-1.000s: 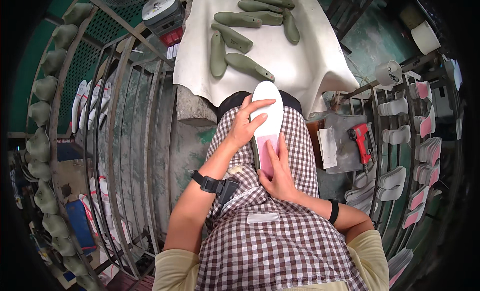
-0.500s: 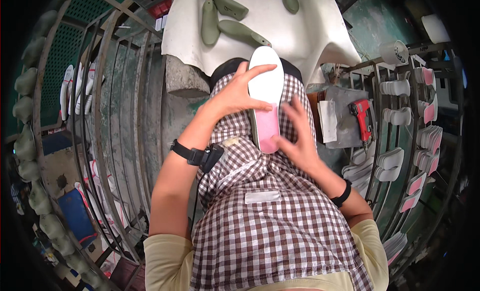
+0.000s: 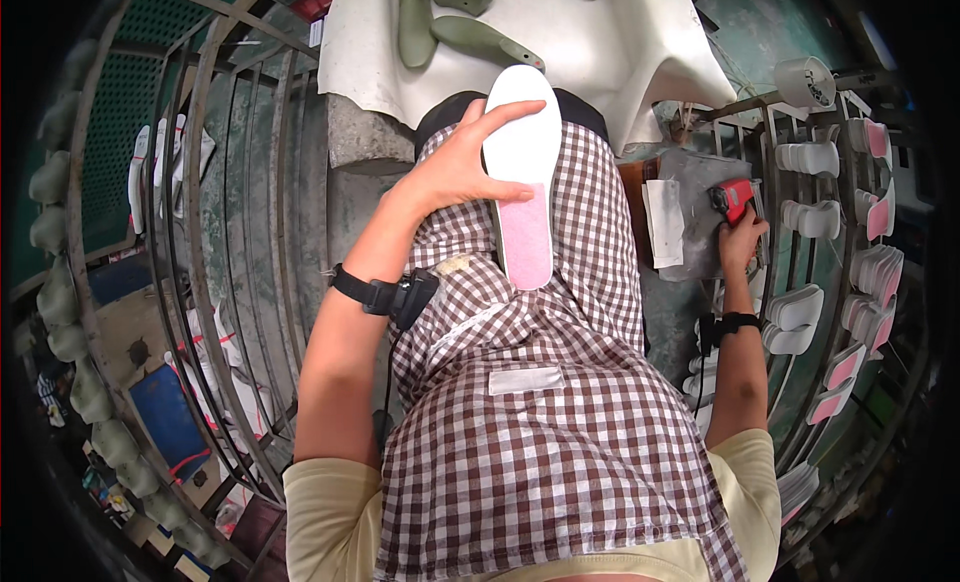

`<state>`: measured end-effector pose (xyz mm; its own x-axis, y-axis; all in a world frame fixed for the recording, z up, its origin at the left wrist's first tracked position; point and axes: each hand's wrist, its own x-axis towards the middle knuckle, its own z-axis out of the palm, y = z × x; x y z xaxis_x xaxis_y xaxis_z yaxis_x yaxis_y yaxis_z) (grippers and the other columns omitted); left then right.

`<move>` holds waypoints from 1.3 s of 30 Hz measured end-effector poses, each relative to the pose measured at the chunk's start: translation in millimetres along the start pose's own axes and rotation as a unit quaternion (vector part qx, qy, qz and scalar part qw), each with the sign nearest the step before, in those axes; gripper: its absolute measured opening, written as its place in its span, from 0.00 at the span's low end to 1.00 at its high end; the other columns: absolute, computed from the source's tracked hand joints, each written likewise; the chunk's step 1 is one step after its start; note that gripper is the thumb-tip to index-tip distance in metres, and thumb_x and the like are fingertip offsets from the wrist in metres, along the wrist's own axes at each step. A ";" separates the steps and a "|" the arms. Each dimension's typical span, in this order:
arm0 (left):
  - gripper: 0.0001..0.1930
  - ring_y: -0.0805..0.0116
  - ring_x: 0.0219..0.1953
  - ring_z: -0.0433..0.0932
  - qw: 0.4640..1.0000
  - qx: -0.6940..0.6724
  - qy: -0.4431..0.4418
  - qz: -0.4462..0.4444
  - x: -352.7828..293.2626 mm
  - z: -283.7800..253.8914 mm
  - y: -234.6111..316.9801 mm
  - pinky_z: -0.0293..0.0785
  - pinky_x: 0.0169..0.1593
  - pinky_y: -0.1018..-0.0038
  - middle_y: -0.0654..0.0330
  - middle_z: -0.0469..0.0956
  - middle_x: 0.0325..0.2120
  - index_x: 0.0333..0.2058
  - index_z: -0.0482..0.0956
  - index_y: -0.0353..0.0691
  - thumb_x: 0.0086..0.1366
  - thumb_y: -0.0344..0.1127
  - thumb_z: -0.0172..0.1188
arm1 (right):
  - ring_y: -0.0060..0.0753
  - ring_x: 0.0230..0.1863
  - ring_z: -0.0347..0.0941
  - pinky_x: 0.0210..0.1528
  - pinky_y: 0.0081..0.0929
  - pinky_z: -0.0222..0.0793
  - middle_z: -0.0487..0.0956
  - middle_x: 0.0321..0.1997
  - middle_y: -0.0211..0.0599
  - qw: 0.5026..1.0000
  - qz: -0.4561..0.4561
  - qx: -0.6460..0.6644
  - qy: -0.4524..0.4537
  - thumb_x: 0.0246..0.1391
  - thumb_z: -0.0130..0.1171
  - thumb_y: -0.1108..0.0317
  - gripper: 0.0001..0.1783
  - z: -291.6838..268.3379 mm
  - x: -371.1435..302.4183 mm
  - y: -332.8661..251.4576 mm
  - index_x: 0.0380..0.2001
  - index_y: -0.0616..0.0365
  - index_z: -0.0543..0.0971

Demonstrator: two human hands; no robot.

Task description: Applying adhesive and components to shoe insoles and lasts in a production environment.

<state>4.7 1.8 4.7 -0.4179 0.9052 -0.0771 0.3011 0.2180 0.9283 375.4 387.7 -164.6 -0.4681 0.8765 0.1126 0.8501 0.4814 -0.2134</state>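
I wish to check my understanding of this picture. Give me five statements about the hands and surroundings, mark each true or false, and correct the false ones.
1. The left hand holds the white-and-pink insole. True.
2. The right hand is on the insole too. False: it is on the red tool.
3. The insole's pink part is nearer to the person's body than its white part. True.
4. The checked apron is green and yellow. False: it is brown and white.
5. Green shoe lasts lie on the white cover. True.
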 end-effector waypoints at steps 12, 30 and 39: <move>0.56 0.53 0.65 0.63 0.999 -0.014 -0.017 -0.028 3.7 -4.2 3.7 0.58 0.70 0.61 0.50 0.66 0.61 0.71 0.58 0.53 0.41 0.36 0.76 | 0.28 0.29 0.74 0.38 0.31 0.73 0.80 0.32 0.30 0.900 0.084 0.387 -0.181 0.54 0.67 0.67 0.12 -136.2 -12.8 -130.9 0.37 0.65 0.81; 0.60 0.51 0.66 0.62 1.000 -0.018 -0.019 0.002 0.2 4.8 -1.1 0.58 0.69 0.62 0.46 0.62 0.63 0.73 0.51 0.49 0.41 0.36 0.77 | 0.55 0.41 0.80 0.43 0.35 0.75 0.83 0.39 0.49 0.801 -0.392 0.325 -0.314 0.46 0.68 0.74 0.22 -177.7 -40.6 -276.8 0.47 0.64 0.79; 0.60 0.51 0.68 0.60 1.000 -0.006 -0.009 0.008 11.1 -3.2 -3.9 0.57 0.70 0.61 0.46 0.60 0.65 0.73 0.50 0.49 0.42 0.37 0.78 | 0.55 0.36 0.79 0.38 0.40 0.77 0.82 0.35 0.46 0.794 -0.461 0.131 -0.374 0.37 0.68 0.77 0.21 -187.9 -89.4 -260.2 0.40 0.60 0.78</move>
<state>-3.9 9.8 1.4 -0.3982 0.9147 -0.0692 0.2968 0.1999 0.9338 241.4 184.9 63.2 -0.9582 -0.1426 -0.2481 0.0293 0.8136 -0.5807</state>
